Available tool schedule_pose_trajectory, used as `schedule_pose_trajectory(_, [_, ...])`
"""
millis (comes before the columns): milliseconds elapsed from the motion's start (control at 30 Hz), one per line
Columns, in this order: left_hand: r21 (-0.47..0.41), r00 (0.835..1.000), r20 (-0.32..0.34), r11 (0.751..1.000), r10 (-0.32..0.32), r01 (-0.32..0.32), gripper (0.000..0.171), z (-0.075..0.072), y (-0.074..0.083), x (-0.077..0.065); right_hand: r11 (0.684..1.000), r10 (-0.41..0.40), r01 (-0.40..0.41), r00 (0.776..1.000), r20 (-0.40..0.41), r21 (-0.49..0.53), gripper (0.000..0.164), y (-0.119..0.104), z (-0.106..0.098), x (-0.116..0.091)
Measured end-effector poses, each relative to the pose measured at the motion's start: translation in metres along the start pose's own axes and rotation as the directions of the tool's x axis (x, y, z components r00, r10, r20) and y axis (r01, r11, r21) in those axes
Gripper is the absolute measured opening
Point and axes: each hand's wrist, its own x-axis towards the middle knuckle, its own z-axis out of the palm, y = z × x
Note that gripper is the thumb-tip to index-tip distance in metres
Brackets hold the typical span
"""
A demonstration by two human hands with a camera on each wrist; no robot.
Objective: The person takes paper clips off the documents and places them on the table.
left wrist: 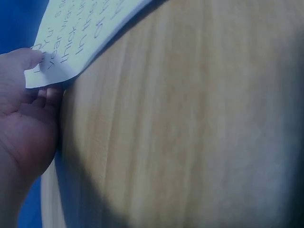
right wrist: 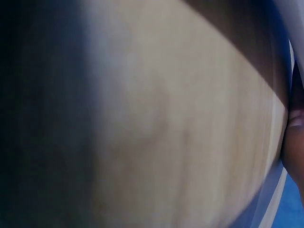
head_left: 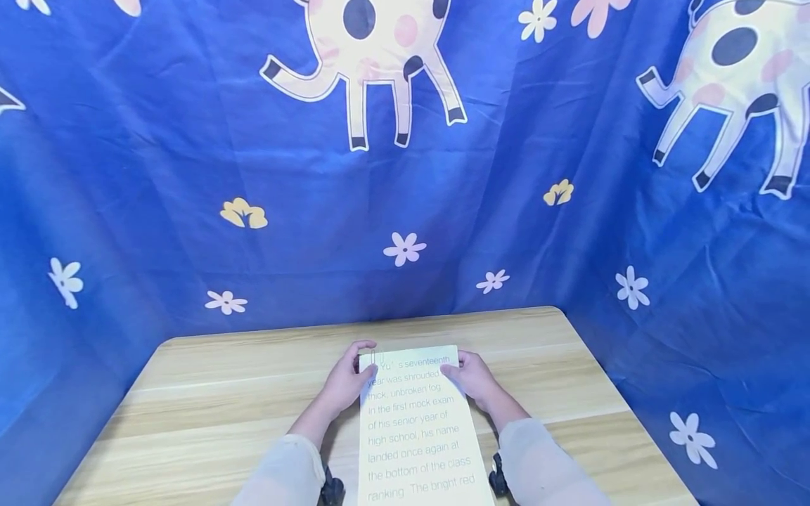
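Observation:
A sheet of paper (head_left: pixel 414 425) with large printed English text stands out in the middle of the head view, its lower end running past the frame edge. My left hand (head_left: pixel 344 383) pinches its upper left edge, thumb on the printed face and fingers behind. At that top corner sits a thin wire paper clip (head_left: pixel 373 356), close to the thumb. The upper right edge is held by my right hand (head_left: pixel 477 381), thumb on the front. In the left wrist view the paper (left wrist: pixel 78 38) bends slightly above the table. Only a sliver of the right hand (right wrist: pixel 295 147) shows in the right wrist view.
The light wood table (head_left: pixel 209 407) has rounded far corners. A blue curtain (head_left: pixel 329 267) with cows and flowers surrounds its back and sides. Dark wrist devices (head_left: pixel 332 487) sit below both sleeves.

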Motion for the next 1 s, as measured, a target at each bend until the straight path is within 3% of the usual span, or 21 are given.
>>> schedule_pose_trajectory(133, [-0.015, 1.000, 0.020, 1.000, 0.007, -0.007, 0.044, 0.0016, -0.0018, -0.0011, 0.999, 0.004, -0.004, 1.000, -0.005, -0.039, 0.031, -0.0001, 0.0005, -0.0011])
schedule_pose_trajectory(300, [0.000, 1.000, -0.002, 1.000, 0.017, -0.017, 0.034, 0.0025, -0.0026, -0.0024, 0.998, 0.009, -0.010, 1.000, -0.012, -0.055, 0.031, -0.0005, 0.0012, -0.0012])
schedule_pose_trajectory(633, [0.046, 0.999, -0.035, 0.999, 0.026, -0.024, 0.035, 0.0006, -0.0066, -0.0053, 1.000, 0.015, -0.015, 1.000, -0.002, -0.027, 0.029, -0.0008, 0.0039, -0.0011])
schedule_pose_trajectory(1000, [0.040, 0.999, -0.039, 0.999, 0.016, -0.014, 0.035, 0.0002, -0.0073, -0.0067, 1.000, 0.012, -0.012, 1.000, 0.008, -0.028, 0.029, -0.0020, 0.0034, -0.0020])
